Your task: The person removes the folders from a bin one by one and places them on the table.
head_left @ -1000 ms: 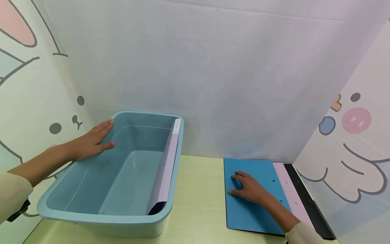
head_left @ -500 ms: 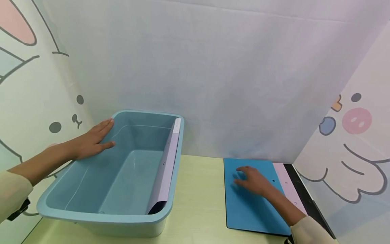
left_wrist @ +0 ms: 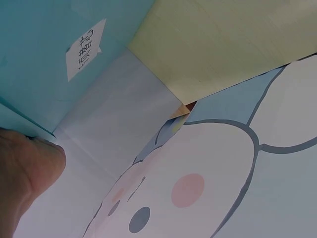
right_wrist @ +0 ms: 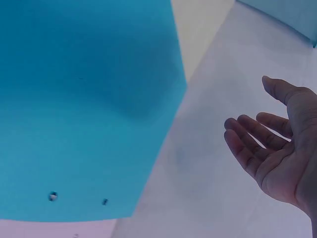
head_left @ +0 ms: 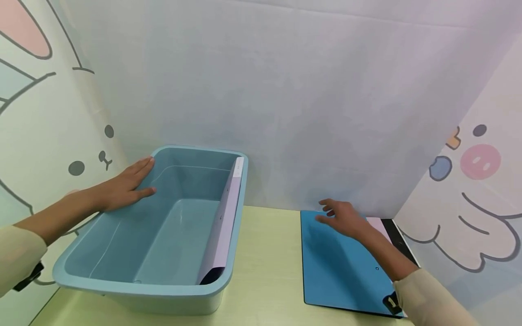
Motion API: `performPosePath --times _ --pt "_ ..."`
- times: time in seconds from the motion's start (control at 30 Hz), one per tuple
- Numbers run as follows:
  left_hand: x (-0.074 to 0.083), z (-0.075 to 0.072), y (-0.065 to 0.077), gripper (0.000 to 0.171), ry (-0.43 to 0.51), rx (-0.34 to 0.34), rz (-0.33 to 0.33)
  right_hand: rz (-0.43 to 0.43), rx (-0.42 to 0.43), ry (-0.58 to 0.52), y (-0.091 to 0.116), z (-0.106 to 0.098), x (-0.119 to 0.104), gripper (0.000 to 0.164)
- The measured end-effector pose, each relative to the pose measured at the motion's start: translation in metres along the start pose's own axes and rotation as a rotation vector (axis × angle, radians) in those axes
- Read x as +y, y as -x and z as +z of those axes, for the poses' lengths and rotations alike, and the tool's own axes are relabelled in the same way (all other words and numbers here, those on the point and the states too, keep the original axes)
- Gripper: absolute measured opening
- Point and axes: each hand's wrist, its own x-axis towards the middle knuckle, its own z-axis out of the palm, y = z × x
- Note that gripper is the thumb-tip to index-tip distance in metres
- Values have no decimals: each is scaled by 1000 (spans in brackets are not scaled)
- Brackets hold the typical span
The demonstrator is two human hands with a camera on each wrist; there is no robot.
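Note:
My left hand (head_left: 128, 185) rests with straight fingers on the left rim of a light blue plastic tub (head_left: 142, 290). Inside the tub, a lilac binder (head_left: 222, 217) leans upright along the right wall. Above the far part of a blue binder (head_left: 338, 271) hovers my right hand (head_left: 342, 217), fingers loosely bent and holding nothing. In the right wrist view that hand (right_wrist: 282, 139) is apart from the blue cover (right_wrist: 89, 124), palm in view. The blue binder lies flat on the table, overlapping a pink one (head_left: 379, 224) and a black one (head_left: 397, 237), both partly hidden by my arm.
The pale yellow-green table (head_left: 265, 262) runs between the tub and the binders. A white curtain (head_left: 285, 104) hangs behind. Printed cartoon panels stand at the left (head_left: 49, 149) and right (head_left: 481, 203). A handwritten label (left_wrist: 86, 49) sticks to the tub's outer side.
My right hand has lifted off the blue binder and moved away toward its far edge. The left hand stays on the tub rim, and the binders lie as before.

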Motion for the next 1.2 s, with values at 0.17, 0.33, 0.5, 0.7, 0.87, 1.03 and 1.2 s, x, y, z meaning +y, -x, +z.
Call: performPosePath --times 0.17,0.33,0.5,0.7,0.87,1.03,1.2 --pt "2 -2 -2 101 3 1 3 -2 -4 8 -13 -24 -13 59" --pt "5 -4 -4 101 -1 -2 0 -18 14 11 -22 -44 -28 59" --pt "5 -4 -5 101 3 -1 -1 -38 15 24 -27 -60 -47 59" --pt "5 -3 -2 101 7 -2 1 -68 14 38 -35 -75 -71 57" --pt "5 -2 0 101 7 3 0 -88 13 49 -43 -83 -91 58" --pt "5 -1 0 101 18 0 0 -100 14 64 -50 -91 -107 58" --pt "3 -1 0 101 15 -1 0 -99 16 38 -59 -98 -125 57"
